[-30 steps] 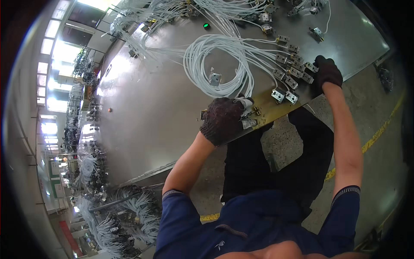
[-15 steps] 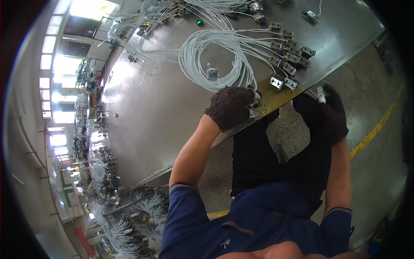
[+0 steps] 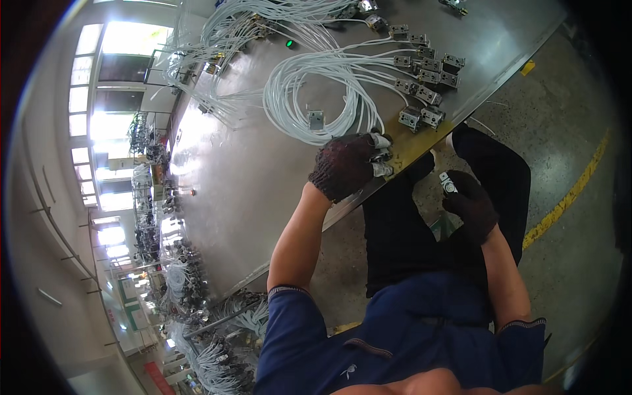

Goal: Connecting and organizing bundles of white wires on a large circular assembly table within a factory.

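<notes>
My left hand (image 3: 345, 166), in a dark knitted glove with pale fingertips, rests at the table's near edge. Its fingers are closed over something small and metallic, mostly hidden. A coil of white cables (image 3: 280, 108) lies just beyond it, and one strand runs down to those fingers. On the coil sits a square metal housing (image 3: 316, 119). Several box-shaped metal lock housings (image 3: 429, 77) on the cable ends are grouped right of the coil. Off the table, above my lap, my gloved right hand (image 3: 475, 205) pinches a small silvery metal piece (image 3: 449, 184) with a round feature.
More bundled white cables (image 3: 230, 29) stretch across the far side of the metal table (image 3: 227, 210). A small green round item (image 3: 289, 44) lies near them. Racks hung with cables (image 3: 210, 359) stand at lower left. A yellow line (image 3: 566, 204) crosses the floor at right.
My right hand has come left and nearer my body from the right, its metal piece now plainly in view. The left hand stays at the table edge. The whole view has shifted slightly.
</notes>
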The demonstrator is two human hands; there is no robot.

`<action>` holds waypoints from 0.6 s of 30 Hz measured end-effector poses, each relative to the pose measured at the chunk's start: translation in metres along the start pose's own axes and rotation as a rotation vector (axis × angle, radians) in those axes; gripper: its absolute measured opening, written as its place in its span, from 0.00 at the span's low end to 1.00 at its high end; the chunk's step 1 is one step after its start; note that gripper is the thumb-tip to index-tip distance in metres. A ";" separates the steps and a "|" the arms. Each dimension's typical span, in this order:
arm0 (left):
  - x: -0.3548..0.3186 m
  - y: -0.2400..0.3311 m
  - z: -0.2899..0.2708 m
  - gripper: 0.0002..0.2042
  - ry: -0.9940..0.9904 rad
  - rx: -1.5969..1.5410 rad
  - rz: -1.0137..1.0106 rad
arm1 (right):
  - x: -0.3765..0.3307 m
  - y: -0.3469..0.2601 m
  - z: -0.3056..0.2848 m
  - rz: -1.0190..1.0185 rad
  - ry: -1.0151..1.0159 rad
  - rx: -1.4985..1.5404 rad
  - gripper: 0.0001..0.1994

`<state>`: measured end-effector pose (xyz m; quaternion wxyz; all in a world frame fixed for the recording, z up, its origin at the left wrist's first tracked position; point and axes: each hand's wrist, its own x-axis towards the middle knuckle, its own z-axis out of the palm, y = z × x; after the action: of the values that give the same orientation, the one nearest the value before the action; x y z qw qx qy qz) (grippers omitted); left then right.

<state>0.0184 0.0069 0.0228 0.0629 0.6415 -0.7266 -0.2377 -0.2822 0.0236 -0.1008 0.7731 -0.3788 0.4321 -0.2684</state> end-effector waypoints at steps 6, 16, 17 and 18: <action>0.012 0.018 -0.018 0.17 -0.067 0.194 -0.048 | -0.004 -0.011 0.011 0.133 -0.015 0.002 0.23; 0.030 0.013 0.009 0.18 -0.027 0.280 0.151 | 0.000 -0.018 0.041 0.057 -0.105 0.030 0.14; 0.025 0.007 0.009 0.18 -0.047 0.254 0.131 | 0.000 -0.018 0.042 0.037 -0.113 0.027 0.14; 0.019 0.000 0.006 0.18 -0.046 0.249 0.128 | 0.002 -0.018 0.042 0.034 -0.105 0.003 0.13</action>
<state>0.0126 -0.0096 0.0132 -0.0188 0.5911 -0.7912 -0.1557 -0.2463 0.0269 -0.0721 0.7998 -0.3837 0.3969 -0.2358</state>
